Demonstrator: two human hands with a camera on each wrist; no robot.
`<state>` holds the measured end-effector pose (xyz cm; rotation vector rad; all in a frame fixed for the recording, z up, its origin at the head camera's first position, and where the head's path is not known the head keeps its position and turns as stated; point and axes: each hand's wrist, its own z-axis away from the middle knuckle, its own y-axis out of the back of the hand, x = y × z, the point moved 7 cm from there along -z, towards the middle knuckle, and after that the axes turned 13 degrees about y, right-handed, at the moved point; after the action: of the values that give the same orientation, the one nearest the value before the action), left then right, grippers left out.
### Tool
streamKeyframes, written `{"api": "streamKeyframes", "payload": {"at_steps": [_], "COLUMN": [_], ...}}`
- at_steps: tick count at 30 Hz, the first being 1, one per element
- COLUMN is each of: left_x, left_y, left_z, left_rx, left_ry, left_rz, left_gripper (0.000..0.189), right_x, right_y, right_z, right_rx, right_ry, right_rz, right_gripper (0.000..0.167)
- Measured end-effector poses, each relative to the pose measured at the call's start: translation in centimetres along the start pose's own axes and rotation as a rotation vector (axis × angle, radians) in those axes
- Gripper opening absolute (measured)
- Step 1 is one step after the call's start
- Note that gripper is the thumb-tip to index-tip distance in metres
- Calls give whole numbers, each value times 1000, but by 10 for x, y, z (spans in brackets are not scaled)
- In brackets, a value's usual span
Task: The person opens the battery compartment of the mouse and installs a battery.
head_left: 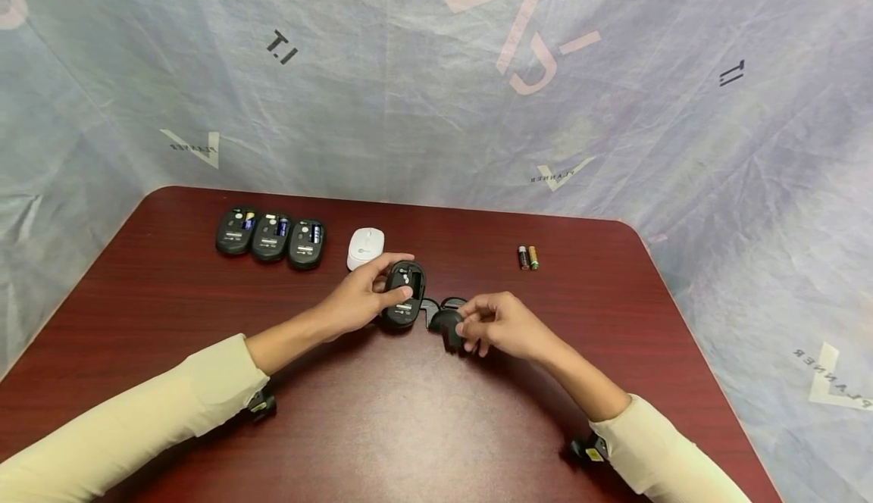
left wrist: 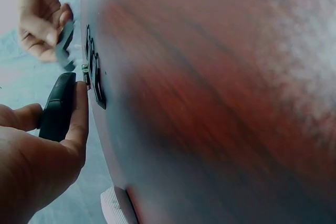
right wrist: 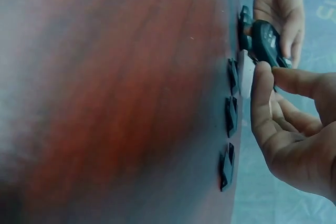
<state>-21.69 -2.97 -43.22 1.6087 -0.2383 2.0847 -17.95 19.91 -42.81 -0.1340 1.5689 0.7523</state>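
My left hand (head_left: 353,296) grips a black computer mouse (head_left: 401,313) with its underside turned up and its battery compartment uncovered and dark. The thumb lies across the underside. Just to the right, my right hand (head_left: 510,326) pinches a curved black mouse cover (head_left: 446,324) between thumb and fingers. In the left wrist view this cover (left wrist: 65,41) is blurred and stands a short gap from the end of the mouse (left wrist: 59,106). Fingertips hide most of it in the right wrist view. More black covers (head_left: 430,307) lie on the table behind it.
Three black mice (head_left: 271,239) lie underside up at the back left, batteries showing in them. A white mouse (head_left: 367,244) stands beyond my left hand. Two loose batteries (head_left: 523,257) lie at the back right of the dark red table (head_left: 409,427). A printed cloth (head_left: 382,94) hangs behind.
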Motion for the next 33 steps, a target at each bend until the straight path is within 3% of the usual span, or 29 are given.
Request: {"api": "streamKeyframes", "payload": {"at_steps": [6, 15, 25, 33], "left_x": [1, 0, -3, -3], "left_y": [0, -2, -8, -10], "left_z": [0, 0, -5, -6], "left_rx": [-7, -21, -40, -44], "left_ry": [2, 17, 33, 35], "left_rz": [49, 79, 124, 139], "left_gripper": [64, 65, 68, 67], "right_x": [6, 0, -1, -1], "right_y": [-9, -10, -12, -5], "right_z": [7, 7, 5, 6], "right_rx": [-61, -38, -22, -12], "right_ry": [-27, -6, -46, -76], "right_rz": [30, 211, 215, 218], "right_gripper": [27, 22, 6, 7]}}
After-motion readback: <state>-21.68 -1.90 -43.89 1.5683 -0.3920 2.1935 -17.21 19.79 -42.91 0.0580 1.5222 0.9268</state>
